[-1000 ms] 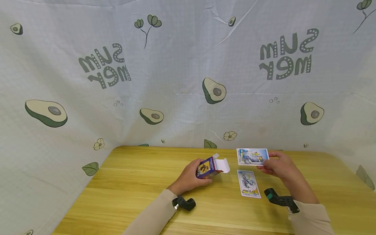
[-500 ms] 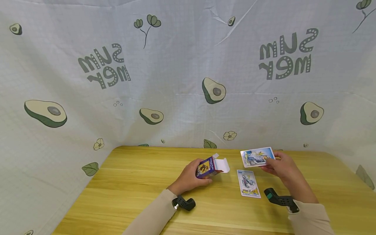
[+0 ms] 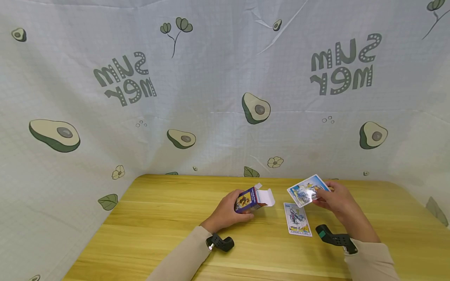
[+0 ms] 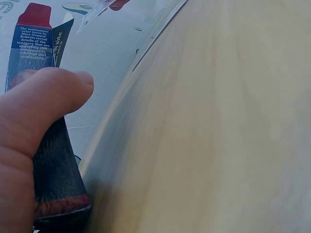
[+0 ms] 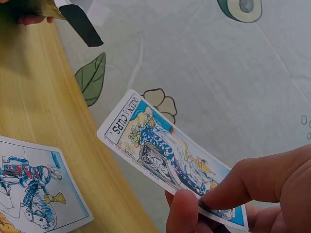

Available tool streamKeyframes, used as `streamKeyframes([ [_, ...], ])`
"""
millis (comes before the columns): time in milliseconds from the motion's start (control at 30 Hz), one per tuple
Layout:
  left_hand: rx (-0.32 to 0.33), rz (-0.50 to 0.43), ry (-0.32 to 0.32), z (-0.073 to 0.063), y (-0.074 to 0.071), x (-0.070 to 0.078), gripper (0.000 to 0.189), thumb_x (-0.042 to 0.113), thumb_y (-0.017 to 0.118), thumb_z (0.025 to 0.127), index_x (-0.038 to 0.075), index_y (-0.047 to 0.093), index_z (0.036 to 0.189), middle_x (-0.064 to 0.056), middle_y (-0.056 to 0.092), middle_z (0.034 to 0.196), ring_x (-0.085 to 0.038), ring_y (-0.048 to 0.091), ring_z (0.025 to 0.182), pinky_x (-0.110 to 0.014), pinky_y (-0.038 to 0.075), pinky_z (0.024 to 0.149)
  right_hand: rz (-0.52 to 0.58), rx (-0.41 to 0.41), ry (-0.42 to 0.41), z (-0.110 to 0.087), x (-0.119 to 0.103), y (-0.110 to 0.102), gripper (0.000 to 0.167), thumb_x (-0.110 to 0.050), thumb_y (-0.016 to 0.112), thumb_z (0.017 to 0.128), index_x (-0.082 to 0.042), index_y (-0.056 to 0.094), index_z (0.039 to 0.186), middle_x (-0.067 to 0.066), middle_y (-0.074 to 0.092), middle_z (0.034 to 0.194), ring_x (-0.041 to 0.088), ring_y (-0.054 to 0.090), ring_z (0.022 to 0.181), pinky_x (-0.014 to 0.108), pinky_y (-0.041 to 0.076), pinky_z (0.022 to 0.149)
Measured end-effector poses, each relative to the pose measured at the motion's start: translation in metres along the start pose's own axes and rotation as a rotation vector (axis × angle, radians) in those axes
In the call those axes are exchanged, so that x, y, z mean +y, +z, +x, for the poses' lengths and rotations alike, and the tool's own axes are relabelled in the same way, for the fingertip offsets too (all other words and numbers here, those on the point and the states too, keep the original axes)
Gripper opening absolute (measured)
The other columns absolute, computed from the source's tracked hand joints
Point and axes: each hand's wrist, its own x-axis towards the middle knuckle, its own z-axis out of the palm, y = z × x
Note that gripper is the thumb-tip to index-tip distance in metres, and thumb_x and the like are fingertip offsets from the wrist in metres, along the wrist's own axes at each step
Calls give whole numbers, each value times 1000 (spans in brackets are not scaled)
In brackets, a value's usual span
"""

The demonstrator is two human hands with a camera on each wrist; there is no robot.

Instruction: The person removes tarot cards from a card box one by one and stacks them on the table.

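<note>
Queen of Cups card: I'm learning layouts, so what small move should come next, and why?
Probably lower the Queen of Cups card onto the table beside the knight card: the right grip pinches it raised, picture showing, while the other lies flat, face up.

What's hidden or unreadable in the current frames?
Inside of box: head view, its walls hide it.
Part of Queen of Cups card: right wrist view, covered by right hand.
Its fine print: right wrist view, too small.
Part of other card: right wrist view, cut by left edge.
</note>
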Motion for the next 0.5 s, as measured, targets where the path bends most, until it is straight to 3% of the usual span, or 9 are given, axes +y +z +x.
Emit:
streamKeyframes([
  [300,5,-9,9,0,0,-1,64,41,78,78,12,50,127,4,57,107,-8,53,91,-23,47,78,-60,25,-1,0,1,-1,44,-10,49,97,14,33,131,32,47,116,25,59,83,22,53,69],
  [500,4,-7,12,0,1,-3,64,45,77,78,13,50,126,5,56,106,-8,53,91,-23,47,77,-96,31,9,0,1,-3,54,-12,51,95,15,28,137,33,51,117,20,59,80,22,52,68],
])
